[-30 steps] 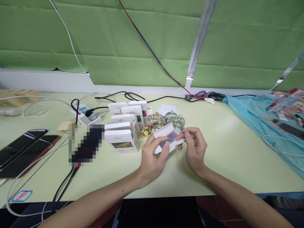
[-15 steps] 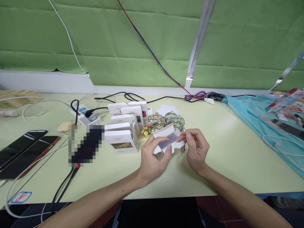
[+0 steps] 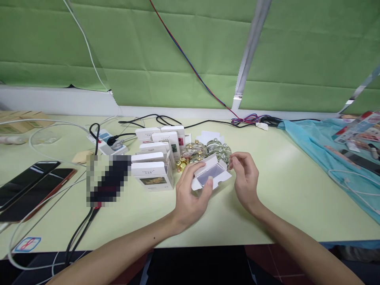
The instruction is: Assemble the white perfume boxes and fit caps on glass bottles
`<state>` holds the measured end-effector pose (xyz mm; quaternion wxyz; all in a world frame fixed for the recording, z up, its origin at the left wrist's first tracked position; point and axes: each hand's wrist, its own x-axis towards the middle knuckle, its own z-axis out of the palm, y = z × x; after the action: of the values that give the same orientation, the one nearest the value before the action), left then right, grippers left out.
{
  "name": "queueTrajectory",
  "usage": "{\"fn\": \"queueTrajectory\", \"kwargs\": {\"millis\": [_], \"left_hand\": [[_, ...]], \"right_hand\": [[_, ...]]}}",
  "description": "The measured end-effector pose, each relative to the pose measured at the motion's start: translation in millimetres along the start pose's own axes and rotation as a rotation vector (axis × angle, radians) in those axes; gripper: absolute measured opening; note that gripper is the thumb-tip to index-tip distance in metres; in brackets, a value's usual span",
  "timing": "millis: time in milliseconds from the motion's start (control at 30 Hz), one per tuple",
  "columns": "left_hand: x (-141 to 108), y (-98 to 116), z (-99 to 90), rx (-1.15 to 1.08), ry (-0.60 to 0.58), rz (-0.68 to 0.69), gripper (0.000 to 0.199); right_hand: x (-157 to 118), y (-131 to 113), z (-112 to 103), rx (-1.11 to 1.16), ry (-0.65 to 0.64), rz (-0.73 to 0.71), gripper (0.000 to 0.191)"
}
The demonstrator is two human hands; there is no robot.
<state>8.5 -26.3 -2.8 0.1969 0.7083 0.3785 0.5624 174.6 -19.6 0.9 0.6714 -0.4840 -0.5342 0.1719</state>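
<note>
My left hand (image 3: 190, 200) grips a small white carton (image 3: 224, 179) between thumb and fingers, with the carton's end open and its flaps folded out toward me. Inside, the carton shows a greyish interior. My right hand (image 3: 247, 180) is just off the carton's right side, fingers loosely bent and apart, with nothing visible in them. Its fingertips are close to a cluster of clear glass bottles (image 3: 218, 147) with gold fittings, which sits behind the carton. Several small gold caps (image 3: 180, 164) lie left of the bottles.
Several upright white cartons (image 3: 152, 182) with printed pictures stand to the left. Further left are a power strip (image 3: 108, 144), two phones (image 3: 28, 184) and loose cables. Flat white card (image 3: 210, 136) lies behind the bottles. Blue cloth (image 3: 314, 138) covers the right side.
My right hand has let go of the carton's flap and moved slightly up, toward the bottles. My left hand keeps the carton in nearly the same place.
</note>
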Motion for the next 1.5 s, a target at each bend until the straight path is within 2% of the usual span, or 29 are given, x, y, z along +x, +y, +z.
{"fn": "queueTrajectory", "kwargs": {"millis": [233, 533, 700, 833, 1000, 1300, 1500], "left_hand": [[-3.6, -5.1, -2.1, -0.097, 0.005, 0.005, 0.022], [-7.6, -9.5, -0.4, -0.105, 0.054, 0.036, 0.024], [-6.7, -7.7, 4.4, -0.257, 0.124, 0.043, 0.027], [-6.1, -5.2, 6.3, -0.284, 0.176, 0.036, 0.026], [-7.5, -4.7, 6.1, -0.319, 0.168, 0.007, 0.026], [-6.5, -10.2, 6.4, -0.348, 0.185, 0.097, 0.028], [-8.8, -12.5, 5.9, -0.375, 0.162, 0.107, 0.029]], "right_hand": [[0.3, 3.5, 2.8, 0.098, -0.128, 0.127, 0.017], [-7.7, 9.5, 7.0, 0.199, -0.237, 0.08, 0.027], [-13.0, 5.8, 6.1, 0.184, -0.302, 0.032, 0.044], [-19.8, 4.6, 5.7, 0.088, -0.321, 0.027, 0.072], [-29.4, 2.9, 9.3, 0.034, -0.365, 0.039, 0.102], [-32.9, -3.3, 14.5, 0.025, -0.427, 0.183, 0.117], [-31.9, -2.0, 16.2, 0.083, -0.481, 0.212, 0.127]]}}
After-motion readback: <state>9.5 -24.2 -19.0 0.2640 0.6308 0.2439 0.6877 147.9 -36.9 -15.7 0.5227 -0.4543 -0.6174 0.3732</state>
